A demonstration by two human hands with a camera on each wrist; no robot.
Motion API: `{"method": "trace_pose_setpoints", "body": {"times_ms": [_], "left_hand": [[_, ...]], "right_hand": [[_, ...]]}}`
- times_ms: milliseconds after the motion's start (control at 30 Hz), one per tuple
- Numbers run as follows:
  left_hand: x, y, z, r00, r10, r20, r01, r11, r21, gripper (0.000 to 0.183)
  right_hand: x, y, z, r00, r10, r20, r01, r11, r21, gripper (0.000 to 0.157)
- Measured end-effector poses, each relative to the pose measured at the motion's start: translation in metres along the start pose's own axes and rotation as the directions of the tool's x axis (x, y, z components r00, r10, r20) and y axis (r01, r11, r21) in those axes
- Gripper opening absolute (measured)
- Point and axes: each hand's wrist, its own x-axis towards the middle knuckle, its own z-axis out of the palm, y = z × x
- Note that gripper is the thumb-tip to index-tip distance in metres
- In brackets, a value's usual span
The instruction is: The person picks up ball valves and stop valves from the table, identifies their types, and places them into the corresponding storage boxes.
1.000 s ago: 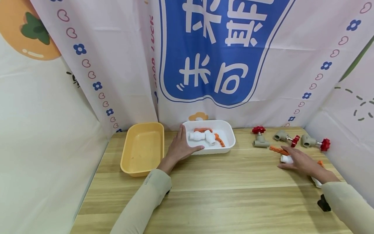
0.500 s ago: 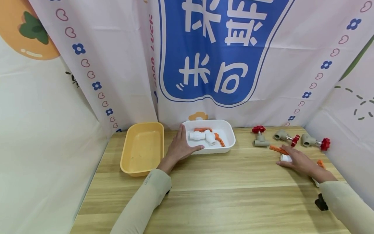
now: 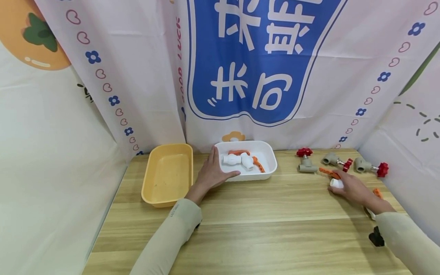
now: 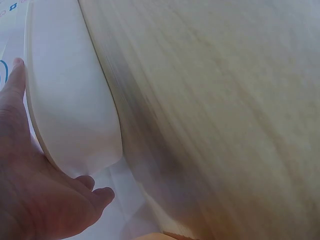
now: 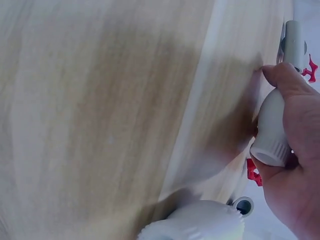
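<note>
My left hand [image 3: 212, 172] rests against the left end of a white tray [image 3: 250, 178], fingers along its end and thumb along its front wall. Several white valve bodies [image 3: 247, 161] with orange handles [image 3: 258, 164] lie inside the tray. At the right, my right hand [image 3: 352, 187] holds a white ball valve [image 3: 337, 183] with an orange lever handle [image 3: 328, 172]. In the right wrist view the white valve body [image 5: 272, 129] sits between thumb and fingers. Another white valve [image 5: 200, 222] lies below that hand, with its orange handle [image 3: 377, 193] showing beside the right wrist in the head view.
Several grey valves [image 3: 307, 166] with red wheel knobs [image 3: 304, 152] lie near the back right. A yellow tray [image 3: 167, 177] stands left of the white one. A black object [image 3: 376, 237] shows by the right sleeve. Printed cloth hangs behind the table.
My right fingers have closed round the white ball valve, and its orange lever has shifted slightly. The left hand and both trays have stayed in place.
</note>
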Motion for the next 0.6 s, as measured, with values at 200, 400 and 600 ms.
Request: {"method": "trace_pose_setpoints", "body": {"times_ms": [200,400,600], "left_hand": [[0.000,0.000,0.000,1.000,0.003,-0.004,-0.003,1.000,0.007,0.138],[-0.001,0.001,0.000,1.000,-0.004,0.000,0.004,1.000,0.004,0.138],[0.000,0.000,0.000,1.000,-0.007,0.000,0.007,1.000,0.005,0.138]], "right_hand": [[0.004,-0.006,-0.006,1.000,0.013,-0.012,-0.012,1.000,0.021,0.070],[0.008,-0.011,-0.011,0.999,0.015,-0.038,-0.015,1.000,0.017,0.070],[0.012,-0.014,-0.015,0.999,0.035,-0.033,-0.035,0.999,0.013,0.074]]}}
